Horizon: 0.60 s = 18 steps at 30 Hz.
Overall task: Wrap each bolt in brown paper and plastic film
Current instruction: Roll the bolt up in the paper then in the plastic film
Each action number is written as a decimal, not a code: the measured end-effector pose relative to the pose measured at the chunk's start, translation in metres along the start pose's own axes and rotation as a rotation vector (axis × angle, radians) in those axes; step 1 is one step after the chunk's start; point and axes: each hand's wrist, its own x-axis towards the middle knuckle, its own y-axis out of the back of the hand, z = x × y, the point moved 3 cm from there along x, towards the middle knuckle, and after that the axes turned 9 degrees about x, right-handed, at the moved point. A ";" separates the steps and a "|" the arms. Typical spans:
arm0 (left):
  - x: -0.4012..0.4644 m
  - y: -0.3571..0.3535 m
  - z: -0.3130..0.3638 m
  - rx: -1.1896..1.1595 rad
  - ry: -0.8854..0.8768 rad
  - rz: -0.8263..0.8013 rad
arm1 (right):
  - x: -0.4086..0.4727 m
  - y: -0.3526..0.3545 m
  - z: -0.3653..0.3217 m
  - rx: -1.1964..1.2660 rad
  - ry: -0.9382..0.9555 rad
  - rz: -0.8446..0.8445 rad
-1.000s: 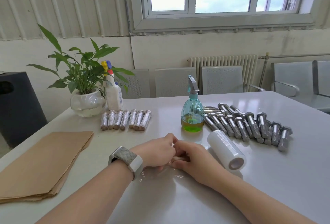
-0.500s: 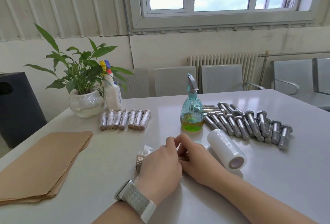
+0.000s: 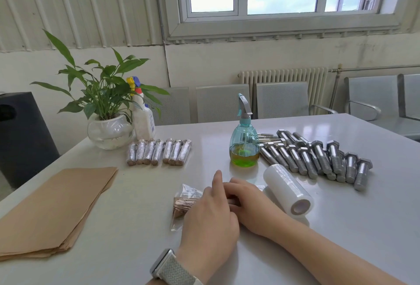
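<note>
A bolt wrapped in brown paper (image 3: 183,205) lies on a sheet of clear plastic film (image 3: 190,190) near the table's front. My left hand (image 3: 209,219) rests palm down on it, index finger straight, hiding most of the bolt. My right hand (image 3: 252,207) sits against it from the right, fingers curled at the bolt's right end. The plastic film roll (image 3: 286,190) lies just right of my hands. Several bare steel bolts (image 3: 318,159) are piled at the right. Several finished wrapped bolts (image 3: 159,155) form a row at the back left. A brown paper stack (image 3: 56,207) lies at the left.
A teal spray bottle (image 3: 244,146) with green liquid stands behind my hands. A potted plant (image 3: 109,130) and a white bottle (image 3: 143,121) stand at the back left of the white table (image 3: 341,228). A black bin (image 3: 22,137) is left of the table, grey chairs (image 3: 281,100) behind.
My left hand has moved from the film's edge onto the bolt, palm down. The paper-wrapped bolt and crumpled film now show at its left. My right hand has stayed put.
</note>
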 end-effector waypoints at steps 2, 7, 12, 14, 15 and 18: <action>-0.005 -0.004 0.003 0.051 -0.019 -0.001 | 0.000 0.000 -0.001 -0.010 0.001 -0.006; -0.012 0.001 0.008 -0.075 0.042 -0.105 | 0.001 0.002 0.003 -0.031 -0.021 -0.001; -0.015 0.034 -0.020 -0.536 0.061 -0.120 | 0.001 0.003 0.006 -0.003 -0.023 0.029; 0.001 0.052 -0.044 -0.357 0.028 0.098 | 0.001 0.004 0.007 0.007 -0.026 0.029; 0.010 0.057 -0.053 -0.241 0.011 0.166 | 0.001 0.004 0.008 0.014 -0.031 0.028; 0.032 0.048 -0.066 -0.094 -0.140 0.070 | 0.000 0.004 0.008 0.029 -0.039 0.032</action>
